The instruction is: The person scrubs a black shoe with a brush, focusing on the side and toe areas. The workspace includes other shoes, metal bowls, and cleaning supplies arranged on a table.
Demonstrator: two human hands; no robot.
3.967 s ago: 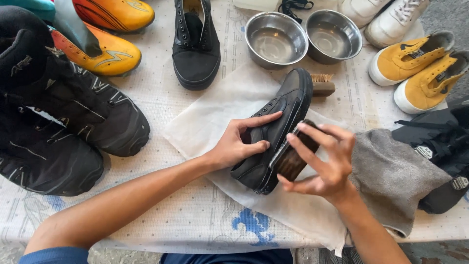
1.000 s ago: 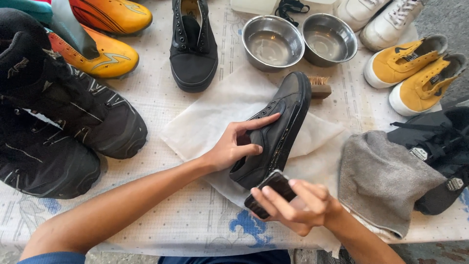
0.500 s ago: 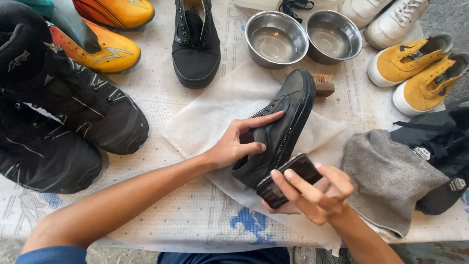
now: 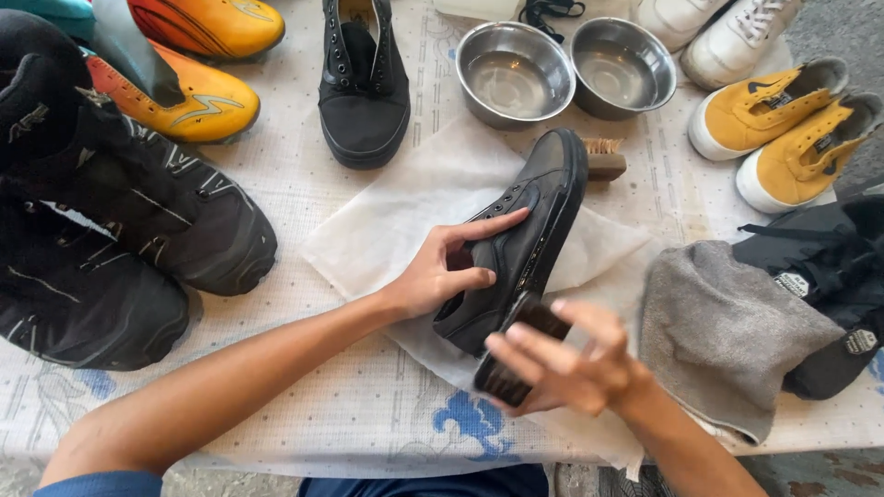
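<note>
A: Quickly, hands and shoe?
B: Black low shoe (image 4: pixel 520 244) is tipped on its side on a pale cloth (image 4: pixel 387 230), mid-table. It is gripped over the collar by the left hand (image 4: pixel 451 267). A dark brush (image 4: pixel 516 354) is clasped by the right hand (image 4: pixel 562 368) against the heel; that hand is blurred.

A: Handling?
B: Judged light, upper soft, sole stiff. Best held at the collar or the sole rim; the smooth side may slip.

A: Room?
B: Table is crowded. A grey towel (image 4: pixel 727 331) is just right, two steel bowls (image 4: pixel 516 74) and a small wooden brush (image 4: pixel 603 158) sit beyond the toe, big black shoes (image 4: pixel 138 239) left. The near table edge (image 4: pixel 368 451) is close under the brush.
</note>
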